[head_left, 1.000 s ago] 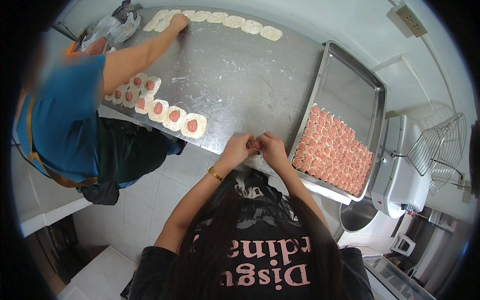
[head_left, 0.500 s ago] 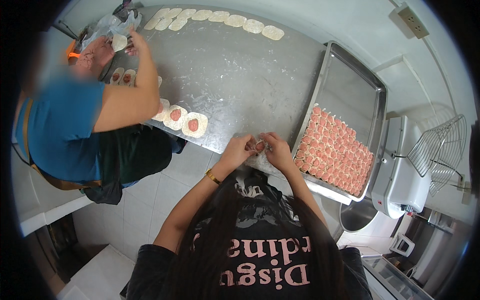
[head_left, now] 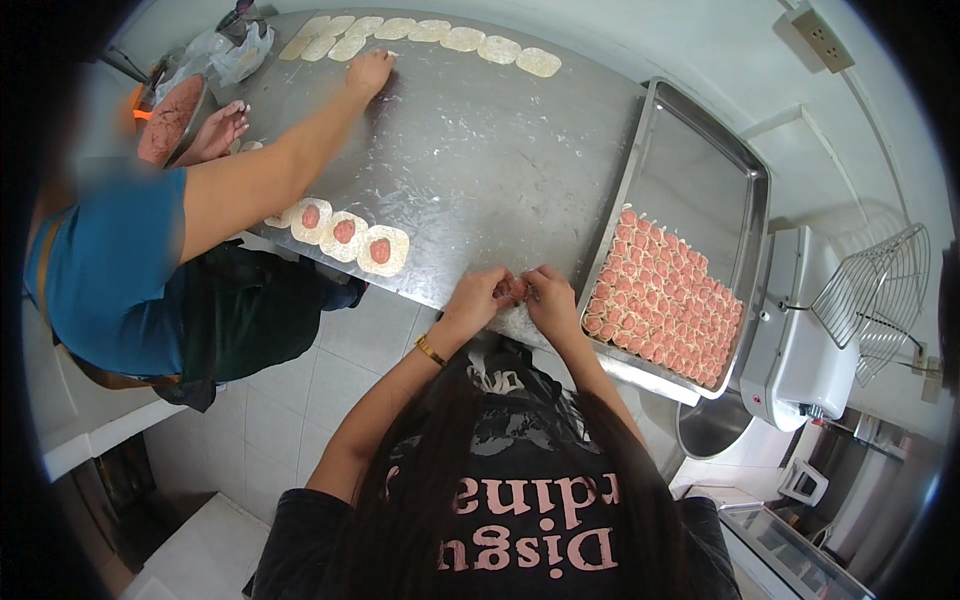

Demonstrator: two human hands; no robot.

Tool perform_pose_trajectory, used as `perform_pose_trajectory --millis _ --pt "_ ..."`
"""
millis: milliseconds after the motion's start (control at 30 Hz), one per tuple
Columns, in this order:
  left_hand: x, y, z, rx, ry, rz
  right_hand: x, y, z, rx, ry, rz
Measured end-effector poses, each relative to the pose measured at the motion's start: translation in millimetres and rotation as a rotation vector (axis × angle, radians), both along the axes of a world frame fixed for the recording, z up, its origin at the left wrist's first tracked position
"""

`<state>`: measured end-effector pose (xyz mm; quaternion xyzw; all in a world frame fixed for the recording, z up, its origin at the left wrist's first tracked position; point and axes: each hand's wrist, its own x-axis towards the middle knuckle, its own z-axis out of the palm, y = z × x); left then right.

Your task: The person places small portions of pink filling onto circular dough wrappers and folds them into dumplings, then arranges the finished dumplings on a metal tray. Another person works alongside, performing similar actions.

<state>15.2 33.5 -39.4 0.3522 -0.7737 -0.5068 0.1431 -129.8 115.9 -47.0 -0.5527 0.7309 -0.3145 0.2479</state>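
Note:
My left hand (head_left: 480,299) and my right hand (head_left: 551,299) meet at the near edge of the steel table. Between their closed fingertips they pinch a small open-topped dumpling (head_left: 516,289), its pink meat filling showing in the middle. To the left of my hands lies a row of flat pale wrappers, each with a lump of filling; the nearest is a filled wrapper (head_left: 382,251). On my right, a large metal tray (head_left: 697,150) holds tight rows of finished dumplings (head_left: 660,300) in its near part.
At the left, a co-worker in a blue shirt (head_left: 120,260) stretches an arm across the steel table (head_left: 470,160) toward flat wrappers (head_left: 462,39) along the back. Beside them are a bowl of meat filling (head_left: 172,125) and a plastic bag (head_left: 245,55). A white machine with wire guard (head_left: 875,300) stands right.
The co-worker has put down the wrapper they were holding and reached an arm toward the back wrappers, uncovering the filling bowl. My hands stay in place, fingers drawn closer around the dumpling.

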Motion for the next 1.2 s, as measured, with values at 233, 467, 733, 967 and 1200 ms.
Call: perform_pose_trajectory --millis 233,467,733,967,1200 --pt "0 -2 -10 -0.044 -0.045 0.003 1 -3 2 -0.113 0.052 -0.043" --pt "2 -3 -11 -0.178 -0.014 0.027 1 -5 4 -0.144 0.03 -0.022" --pt "1 -3 -12 -0.068 0.068 0.047 5 -3 4 -0.067 0.004 -0.01" --pt "80 -11 -25 -0.153 0.054 0.478 9 -7 7 -0.132 0.234 0.205" --pt "164 -49 -56 -0.414 -0.135 0.86 -95 15 35 -0.232 -0.12 -0.13"
